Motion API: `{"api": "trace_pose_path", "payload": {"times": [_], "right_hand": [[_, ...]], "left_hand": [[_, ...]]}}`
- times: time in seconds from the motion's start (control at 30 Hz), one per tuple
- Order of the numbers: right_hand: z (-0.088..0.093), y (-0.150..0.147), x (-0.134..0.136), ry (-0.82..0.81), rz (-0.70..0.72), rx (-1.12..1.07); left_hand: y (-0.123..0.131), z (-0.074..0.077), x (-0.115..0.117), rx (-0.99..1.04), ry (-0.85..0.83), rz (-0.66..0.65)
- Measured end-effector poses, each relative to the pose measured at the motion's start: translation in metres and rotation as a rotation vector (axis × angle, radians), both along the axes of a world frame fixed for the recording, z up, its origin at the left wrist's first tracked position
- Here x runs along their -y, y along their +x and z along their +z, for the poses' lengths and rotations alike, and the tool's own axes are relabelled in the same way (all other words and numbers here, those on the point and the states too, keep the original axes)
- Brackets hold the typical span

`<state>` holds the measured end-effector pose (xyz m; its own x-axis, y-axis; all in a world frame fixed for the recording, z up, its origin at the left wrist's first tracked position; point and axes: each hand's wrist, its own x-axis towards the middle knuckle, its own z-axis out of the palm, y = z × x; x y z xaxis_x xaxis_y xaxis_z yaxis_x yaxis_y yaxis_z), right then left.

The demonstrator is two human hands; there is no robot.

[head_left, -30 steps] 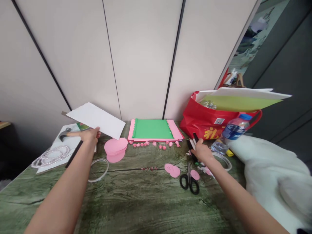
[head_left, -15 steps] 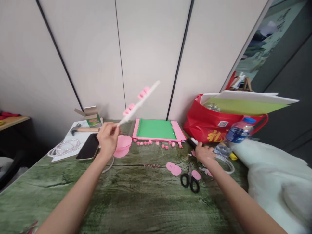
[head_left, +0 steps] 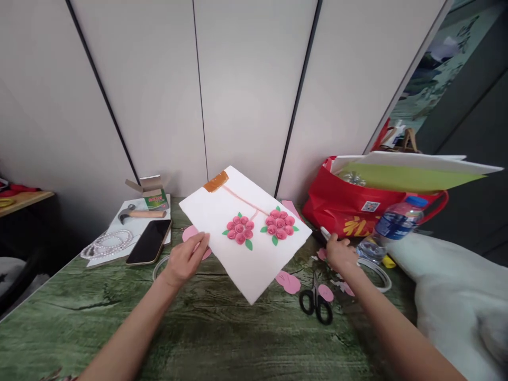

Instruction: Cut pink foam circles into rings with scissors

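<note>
A square white board (head_left: pixel 254 267) is tilted in the air above the table, its face toward me. On it are two clusters of pink paper roses (head_left: pixel 279 224) with green leaves, a painted brown patch at one corner and thin pinkish stem lines. My left hand (head_left: pixel 186 260) is closed on the board's left edge, thumb on the face. At the right, my right hand (head_left: pixel 340 254) rests low over the table, fingers curled around the end of a white pen-like stick (head_left: pixel 325 233). A dark object beside the stick is partly hidden.
Black-handled scissors (head_left: pixel 316 302) and pink paper circles (head_left: pixel 291 284) lie between my arms. A water bottle (head_left: pixel 399 222), a red bag (head_left: pixel 333 203) and a roll of tape (head_left: pixel 375 275) are at the right. A phone (head_left: pixel 150 242), hammer (head_left: pixel 143 214) and bead string (head_left: pixel 107 243) occupy the left.
My left hand has turned the board from nearly edge-on to face me and lowered it; it now covers the green and pink sheets behind. My right hand stays at nearly the same spot.
</note>
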<state>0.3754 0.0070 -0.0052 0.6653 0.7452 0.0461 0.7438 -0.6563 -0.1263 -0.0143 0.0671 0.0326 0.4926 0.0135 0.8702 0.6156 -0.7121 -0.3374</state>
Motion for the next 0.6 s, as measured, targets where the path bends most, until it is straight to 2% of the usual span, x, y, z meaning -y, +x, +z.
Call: {"api": "trace_pose_path", "payload": {"times": [0.07, 0.13, 0.27, 0.3, 0.37, 0.4, 0.43, 0.5, 0.6], "right_hand": [[0.009, -0.003, 0.004, 0.055, -0.034, -0.024], [0.020, -0.013, 0.009, 0.122, -0.008, -0.064], [0.042, -0.059, 0.027, 0.220, 0.284, -0.278], [0.047, -0.074, 0.033, 0.266, 0.372, -0.378], [0.056, -0.101, 0.043, 0.449, 0.650, -0.938], [0.061, -0.111, 0.046, 0.495, 0.719, -1.132], [0.067, -0.117, 0.047, 0.542, 0.734, -1.263], [0.078, -0.120, 0.042, 0.626, 0.684, -1.370], [0.095, -0.106, 0.020, 0.844, 0.573, -1.307]], "left_hand": [[0.001, 0.000, 0.004, 0.000, 0.053, -0.009], [0.005, -0.001, 0.009, -0.001, 0.067, 0.005], [0.019, -0.003, 0.024, -0.042, 0.088, 0.081], [0.023, -0.004, 0.028, -0.048, 0.092, 0.100], [0.032, -0.004, 0.038, -0.054, 0.103, 0.135], [0.035, -0.003, 0.043, -0.058, 0.103, 0.147], [0.038, -0.003, 0.048, -0.061, 0.092, 0.153], [0.041, 0.000, 0.060, -0.056, 0.053, 0.142], [0.036, 0.009, 0.073, 0.008, -0.009, 0.079]]}}
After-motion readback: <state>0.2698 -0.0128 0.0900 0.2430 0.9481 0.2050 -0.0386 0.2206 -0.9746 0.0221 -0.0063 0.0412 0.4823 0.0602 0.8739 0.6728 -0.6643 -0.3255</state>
